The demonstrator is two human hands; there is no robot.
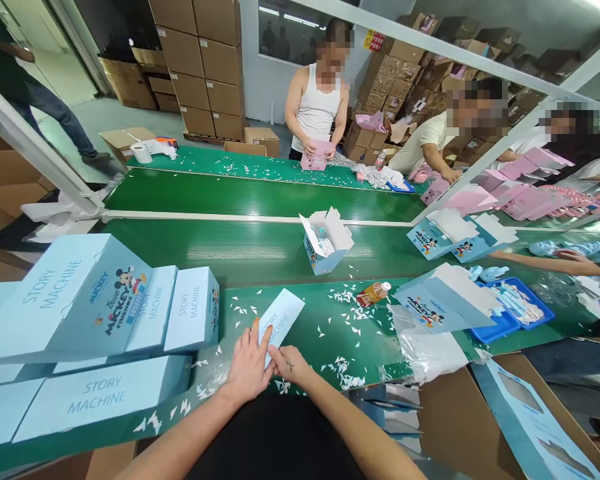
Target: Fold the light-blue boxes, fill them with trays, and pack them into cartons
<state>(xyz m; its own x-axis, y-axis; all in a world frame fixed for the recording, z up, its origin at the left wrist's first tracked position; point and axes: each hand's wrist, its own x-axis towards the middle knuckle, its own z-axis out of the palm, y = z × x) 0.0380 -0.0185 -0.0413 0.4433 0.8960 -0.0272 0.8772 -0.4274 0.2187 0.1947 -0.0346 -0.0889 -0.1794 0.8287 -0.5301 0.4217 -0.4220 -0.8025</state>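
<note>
A light-blue "STORY MACHINE" box (287,312) stands on the green work surface in front of me, its narrow printed side facing up. My left hand (249,363) holds it from the left, with its fingers laid over the near part of the printed side. Against the near end of the same box, my right hand (289,364) is closed, thumb and fingers pressed on the edge; some fingertips are hidden. Small white paper scraps (343,373) lie scattered around both hands.
Finished-looking blue boxes (100,293) are stacked at left. An open blue box (325,250) rests on the belt ahead. A drink bottle (373,294), another open box (437,300) and blue trays (523,303) are at right. A co-worker (316,100) across the belt holds a pink box.
</note>
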